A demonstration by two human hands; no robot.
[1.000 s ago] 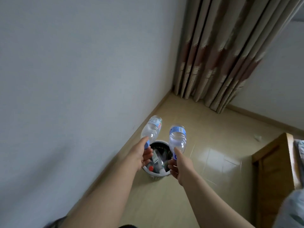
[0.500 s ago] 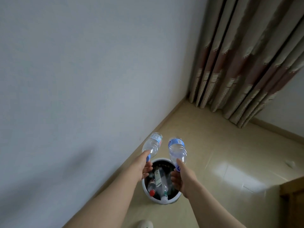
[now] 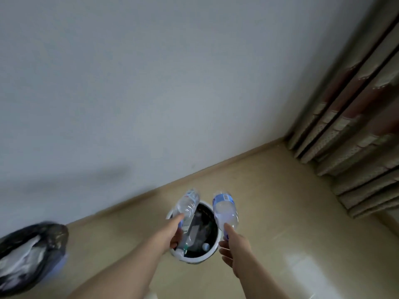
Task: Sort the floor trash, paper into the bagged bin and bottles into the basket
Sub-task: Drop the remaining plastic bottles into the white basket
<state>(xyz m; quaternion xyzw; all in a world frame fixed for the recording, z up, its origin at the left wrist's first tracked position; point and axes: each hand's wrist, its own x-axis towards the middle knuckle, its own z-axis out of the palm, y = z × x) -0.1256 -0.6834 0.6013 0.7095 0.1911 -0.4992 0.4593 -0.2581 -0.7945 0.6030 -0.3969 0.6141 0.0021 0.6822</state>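
Holding a bottle by its neck in each grip: left hand point(image 3: 172, 230) curled round the left bottle point(image 3: 187, 205), right hand point(image 3: 234, 244) round the right bottle point(image 3: 225, 212), above the basket point(image 3: 195, 258).

We are lowering both hands toward the basket point(image 3: 200, 258); the left hand point(image 3: 172, 231) is bringing the left bottle point(image 3: 186, 205) over its left rim; the right hand point(image 3: 235, 244) is bringing the right bottle point(image 3: 224, 210) over its right rim; the bagged bin point(image 3: 32, 251) is coming into view near left; the curtain point(image 3: 356, 137) is sliding right.
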